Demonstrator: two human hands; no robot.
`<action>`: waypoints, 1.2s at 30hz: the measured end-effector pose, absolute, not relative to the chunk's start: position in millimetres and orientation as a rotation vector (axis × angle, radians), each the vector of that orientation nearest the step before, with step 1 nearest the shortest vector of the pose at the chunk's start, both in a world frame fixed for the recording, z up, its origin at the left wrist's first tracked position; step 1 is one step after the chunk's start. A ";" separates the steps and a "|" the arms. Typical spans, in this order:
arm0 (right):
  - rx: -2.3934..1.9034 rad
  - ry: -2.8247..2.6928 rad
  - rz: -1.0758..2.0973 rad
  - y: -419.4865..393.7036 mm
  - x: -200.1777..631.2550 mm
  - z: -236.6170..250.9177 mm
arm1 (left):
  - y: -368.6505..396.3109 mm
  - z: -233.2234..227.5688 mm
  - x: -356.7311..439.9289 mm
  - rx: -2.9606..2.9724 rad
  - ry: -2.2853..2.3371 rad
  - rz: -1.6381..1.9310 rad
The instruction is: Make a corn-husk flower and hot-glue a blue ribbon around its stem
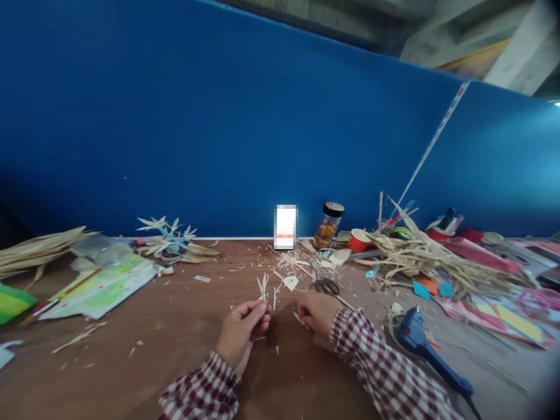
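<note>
One brown table (131, 385) spanned the lower frame. One leafy sprig (176, 239), apparently complete, lay centre-left. At lower centre, the left hand (240, 332) pinched one strip cluster (263, 288), apparently part-assembled, between closed fingertips; the right hand (319, 315) had curled fingers, hold indeterminable. Numerous shavings (289, 258), uncountable, lay loose at centre.

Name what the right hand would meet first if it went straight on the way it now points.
Probably the thin pale sliver just short of the left hand and the strips it holds; depth is unclear, so the right hand might pass over the sliver.
</note>
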State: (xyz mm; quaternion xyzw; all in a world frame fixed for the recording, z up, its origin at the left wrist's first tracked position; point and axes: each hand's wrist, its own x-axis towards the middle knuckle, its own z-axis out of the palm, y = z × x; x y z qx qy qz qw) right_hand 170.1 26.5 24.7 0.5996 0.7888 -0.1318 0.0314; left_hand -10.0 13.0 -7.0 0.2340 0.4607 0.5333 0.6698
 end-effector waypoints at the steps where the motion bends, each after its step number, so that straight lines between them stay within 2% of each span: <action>1: 1.833 2.441 -0.397 25.9 169.5 25.7 | 13.2 -7.2 -9.9 0.515 1.038 1.200; 8: 1.857 2.485 -0.329 20.0 169.0 15.3 | 15.4 -8.1 -12.4 0.461 1.038 1.192; 14: 1.886 2.563 -0.535 25.4 178.3 8.9 | 14.9 -7.4 -13.8 0.491 1.029 1.172; 16: 1.875 2.663 -0.828 30.3 179.7 15.6 | 14.1 -6.1 -13.1 0.521 1.039 1.153; 19: 1.785 2.746 -1.733 41.2 174.8 29.6 | 12.9 -4.9 -11.8 0.546 1.085 1.127; 21: 1.772 2.701 -2.075 49.6 166.4 35.2 | 12.5 -5.4 -11.0 0.546 1.098 1.112; 29: 1.878 2.192 -2.805 58.7 128.6 13.9 | 12.3 -10.7 -9.7 0.532 1.052 1.029; 36: 2.083 1.749 -3.061 50.9 123.2 5.8 | 11.3 -11.1 -9.9 0.548 1.056 1.034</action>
